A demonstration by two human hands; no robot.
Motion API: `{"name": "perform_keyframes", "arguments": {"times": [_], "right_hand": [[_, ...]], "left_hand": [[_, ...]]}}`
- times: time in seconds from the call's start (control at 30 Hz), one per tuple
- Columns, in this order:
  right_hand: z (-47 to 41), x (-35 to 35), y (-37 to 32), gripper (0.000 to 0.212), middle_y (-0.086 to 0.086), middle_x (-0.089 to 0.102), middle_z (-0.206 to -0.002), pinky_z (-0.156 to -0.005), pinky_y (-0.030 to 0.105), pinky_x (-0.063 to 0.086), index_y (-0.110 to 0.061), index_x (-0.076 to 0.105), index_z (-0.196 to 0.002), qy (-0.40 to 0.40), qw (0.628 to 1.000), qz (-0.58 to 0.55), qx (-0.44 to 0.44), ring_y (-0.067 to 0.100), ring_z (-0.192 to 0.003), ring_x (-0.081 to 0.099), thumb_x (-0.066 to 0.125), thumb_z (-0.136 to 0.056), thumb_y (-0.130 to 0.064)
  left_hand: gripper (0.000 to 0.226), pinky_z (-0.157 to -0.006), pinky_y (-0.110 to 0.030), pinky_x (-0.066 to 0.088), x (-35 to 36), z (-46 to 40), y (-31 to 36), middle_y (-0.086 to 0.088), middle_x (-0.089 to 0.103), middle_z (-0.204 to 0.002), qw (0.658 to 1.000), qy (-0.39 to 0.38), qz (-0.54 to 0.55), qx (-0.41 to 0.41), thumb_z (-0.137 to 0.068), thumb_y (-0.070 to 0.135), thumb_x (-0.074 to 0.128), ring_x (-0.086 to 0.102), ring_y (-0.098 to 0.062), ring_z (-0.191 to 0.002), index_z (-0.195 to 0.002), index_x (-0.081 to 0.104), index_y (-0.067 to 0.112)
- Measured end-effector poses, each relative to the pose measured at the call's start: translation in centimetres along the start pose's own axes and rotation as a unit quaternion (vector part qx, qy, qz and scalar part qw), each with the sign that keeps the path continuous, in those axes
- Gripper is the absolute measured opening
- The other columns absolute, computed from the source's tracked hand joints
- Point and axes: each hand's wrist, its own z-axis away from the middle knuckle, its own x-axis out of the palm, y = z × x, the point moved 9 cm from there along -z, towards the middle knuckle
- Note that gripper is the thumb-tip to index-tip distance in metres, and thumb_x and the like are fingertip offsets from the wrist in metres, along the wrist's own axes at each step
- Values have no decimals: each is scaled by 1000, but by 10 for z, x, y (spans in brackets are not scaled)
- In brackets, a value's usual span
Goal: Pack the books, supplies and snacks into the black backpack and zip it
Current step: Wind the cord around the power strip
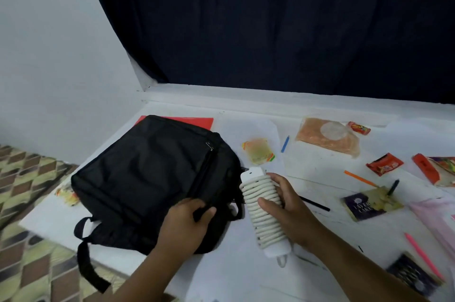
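dark navy curtain across the back, white wall left, patterned geometric floor beside white counter.

Looks like a room in a home, not a workplace: plain white walls, dark curtain hanging over a ledge, patterned mat on the floor, low white counter strewn with snack packets, pens, a black backpack.
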Motion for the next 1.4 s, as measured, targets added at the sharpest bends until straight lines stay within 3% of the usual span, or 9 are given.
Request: {"name": "perform_keyframes", "arguments": {"times": [0.13,0.3,0.4,0.5,0.63,0.77,1.13,1.27,1.4], "right_hand": [[-3,10,-5,48,-8,68,-115,-75,28,57,-40,45,-130,-16,1000,4,-5,12,-97,69,63,-95,-13],[-2,13,-8,45,-6,70,-110,-75,33,59,-42,49,-125,-13,1000,-12,-25,18,-95,71,63,-95,-11],[-3,11,-12,45,-5,71,-110,-77,38,60,-39,50,-126,-7,999,-21,-36,20,-95,71,66,-90,-18],[-8,11,-16,46,-6,71,-109,-78,41,60,-42,50,-125,-8,999,-28,-39,21,-94,71,67,-86,-25],[-12,14,-20,48,-6,70,-111,-80,40,60,-45,50,-124,-7,998,-36,-43,20,-97,71,68,-82,-29],[-11,14,-19,44,-5,71,-109,-74,39,60,-46,51,-121,-11,998,-46,-40,23,-94,72,67,-90,-20],[-14,23,-28,51,-4,69,-116,-81,43,60,-41,47,-130,-39,998,-38,-44,23,-99,70,66,-84,-28],[-22,38,-42,47,-3,70,-112,-77,35,60,-37,48,-129,-54,995,-58,-63,21,-98,71,68,-90,-19],[-31,56,-49,55,2,69,-114,-80,37,60,-33,47,-132,-72,993,-58,-74,23,-100,70,68,-82,-26]], "left_hand": [[36,-58,-15,43,-21,-10,-20,6,57,-59,978,-3,179,-110,-84,25,80,53,-3,-56,-67,53,8],[35,-59,-31,55,-44,-15,-29,-7,57,-61,907,-2,386,-165,-92,15,71,67,-21,-63,-67,47,10],[31,-63,-37,58,-70,-26,-26,-9,61,-67,953,53,281,-103,-89,14,74,69,-20,-67,-75,48,9],[25,-69,-16,51,-52,-29,0,2,67,-76,991,-10,131,-12,-76,24,87,61,-2,-66,-84,64,20],[34,-72,-5,41,-7,-28,15,12,68,-91,997,-76,22,-1,-73,43,85,62,1,-83,-97,69,25],[8,-68,-10,43,10,-31,12,12,69,-75,996,-89,4,0,-84,24,76,61,4,-70,-79,72,19],[38,-61,-28,35,-112,-52,-26,-10,54,-77,980,197,0,16,-82,-17,45,49,-25,-62,-96,59,16],[14,-81,-36,49,-128,-51,-47,1,51,-103,986,153,-59,1,-93,18,63,61,-26,-87,-105,69,17],[97,-107,-51,37,-93,-46,-73,-1,23,-150,960,-17,-269,-76,-62,83,67,32,-31,-134,-140,46,28]]}}
